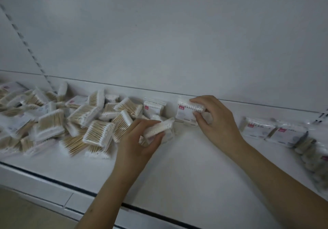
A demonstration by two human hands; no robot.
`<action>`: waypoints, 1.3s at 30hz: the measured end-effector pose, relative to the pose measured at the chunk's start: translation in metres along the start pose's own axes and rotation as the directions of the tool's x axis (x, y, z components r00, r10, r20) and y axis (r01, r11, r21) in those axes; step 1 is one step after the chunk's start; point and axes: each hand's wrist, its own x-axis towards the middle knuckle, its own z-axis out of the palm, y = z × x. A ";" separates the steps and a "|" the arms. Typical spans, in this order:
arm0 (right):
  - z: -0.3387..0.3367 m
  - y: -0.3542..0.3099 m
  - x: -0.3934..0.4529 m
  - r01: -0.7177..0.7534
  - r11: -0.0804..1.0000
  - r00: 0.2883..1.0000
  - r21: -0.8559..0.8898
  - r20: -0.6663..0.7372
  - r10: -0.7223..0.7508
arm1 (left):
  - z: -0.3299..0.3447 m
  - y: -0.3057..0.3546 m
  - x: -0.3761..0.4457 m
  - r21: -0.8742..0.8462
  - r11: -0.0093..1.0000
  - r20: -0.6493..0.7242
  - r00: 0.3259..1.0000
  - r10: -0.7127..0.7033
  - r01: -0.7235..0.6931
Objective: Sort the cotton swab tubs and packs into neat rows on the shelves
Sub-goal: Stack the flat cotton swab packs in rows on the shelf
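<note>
The person's two bare forearms reach in from the bottom edge over the front lip of the white metal shelf (186, 159), the hands held apart. The left hand (136, 143) curls its fingers and thumb round a clear plastic pack of white-tipped cotton swabs (159, 128), tilted with its row of white tips facing up, just above the shelf. Farther in, the right hand (215, 120) pinches a second clear pack of swabs with a white label and small red mark (186, 112) by its right end, thumb below and fingers over the top row of tips; the pack stands upright near the back of the shelf. Just left of it another upright labelled pack (153, 108) stands on its own, apart from the held one. To the left a loose heap of clear packs holding wooden-stemmed swabs (71, 122) lies jumbled, packs overlapping at all angles. On the right, several labelled packs lying flat (273, 131) overlap in a line running toward the shelf's right edge; the nearest ones are blurred. Behind everything rises the plain white back panel (177, 42).
</note>
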 end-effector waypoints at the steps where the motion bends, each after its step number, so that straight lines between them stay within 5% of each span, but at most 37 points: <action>1: -0.009 0.000 -0.001 -0.003 1.000 1.000 -0.003 -0.001 0.003 | 0.004 0.005 0.004 -0.035 0.999 0.020 1.000 0.011 -0.010; 13: -0.125 0.026 -0.067 -0.293 0.939 0.955 -0.180 -0.108 0.277 | 0.096 0.052 0.037 -0.238 0.966 0.381 0.905 0.190 -0.103; 23: -0.185 0.048 -0.086 -0.422 0.842 0.903 -0.336 -0.072 0.424 | 0.164 0.082 0.066 -0.203 0.937 0.492 0.798 0.348 -0.284; 30: -0.183 0.084 -0.083 -0.285 0.729 0.897 -0.623 0.094 0.431 | 0.197 0.077 0.058 -0.085 0.957 0.476 0.833 0.283 -0.277; 39: -0.184 0.092 -0.075 -0.244 0.679 0.891 -0.692 0.117 0.439 | 0.207 0.085 0.048 -0.112 0.990 0.485 0.874 -0.020 0.085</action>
